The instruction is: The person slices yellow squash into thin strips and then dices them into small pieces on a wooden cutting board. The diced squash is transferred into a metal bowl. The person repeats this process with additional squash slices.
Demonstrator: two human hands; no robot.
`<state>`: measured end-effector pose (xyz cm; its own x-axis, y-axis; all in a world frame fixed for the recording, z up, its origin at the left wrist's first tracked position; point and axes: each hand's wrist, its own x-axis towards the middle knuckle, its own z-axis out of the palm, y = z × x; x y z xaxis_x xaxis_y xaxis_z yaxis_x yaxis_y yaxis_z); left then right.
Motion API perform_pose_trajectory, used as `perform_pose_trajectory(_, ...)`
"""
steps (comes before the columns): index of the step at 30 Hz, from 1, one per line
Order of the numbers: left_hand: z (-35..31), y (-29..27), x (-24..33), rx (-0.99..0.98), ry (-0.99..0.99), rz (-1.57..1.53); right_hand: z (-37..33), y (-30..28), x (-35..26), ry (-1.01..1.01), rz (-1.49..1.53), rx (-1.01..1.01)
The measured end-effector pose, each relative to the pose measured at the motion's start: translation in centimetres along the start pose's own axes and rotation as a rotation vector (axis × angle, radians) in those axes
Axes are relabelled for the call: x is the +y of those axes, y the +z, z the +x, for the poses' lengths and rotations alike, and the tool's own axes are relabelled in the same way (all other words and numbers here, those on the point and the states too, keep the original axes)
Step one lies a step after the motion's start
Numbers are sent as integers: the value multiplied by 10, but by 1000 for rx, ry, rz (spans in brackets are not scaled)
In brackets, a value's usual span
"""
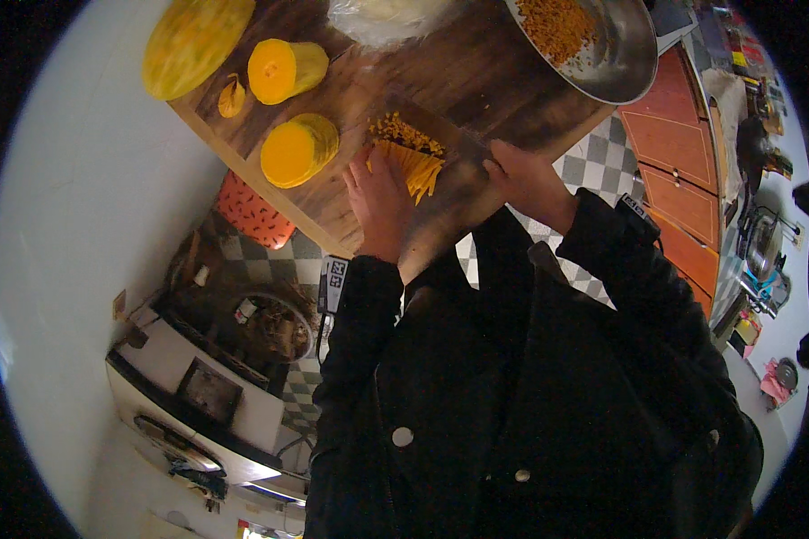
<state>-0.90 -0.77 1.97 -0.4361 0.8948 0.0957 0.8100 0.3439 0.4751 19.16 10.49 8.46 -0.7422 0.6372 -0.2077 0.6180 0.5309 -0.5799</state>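
Observation:
On the wooden board, my left hand presses its bent fingers on a bundle of orange pumpkin strips. My right hand is closed around the handle of a knife. The dark blade reaches left toward the strips, and its outline is hard to make out against the wood. Small diced pumpkin bits lie just beyond the strips. Left of my left hand stands a stack of round pumpkin slices. Behind it rests a thick cut pumpkin chunk.
A large yellow pumpkin piece and a small peel scrap lie at the far left. A clear plastic bag sits at the back. A metal bowl of orange bits stands far right. Below is a red patterned stool.

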Motion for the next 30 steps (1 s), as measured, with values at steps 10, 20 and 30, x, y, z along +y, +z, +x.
perform_pose_trajectory(10, -11, 7, -15, 42, 65, -234, -1, -9, -38, 30, -186, -261)
perform_pose_trajectory(20, 0, 9, -19, 86, 134, -85, 2, -9, -45, -38, -241, -189)
perform_pose_trajectory(30, -9, 16, -9, 89, 135, -208, 3, -11, -49, -54, -304, -189)
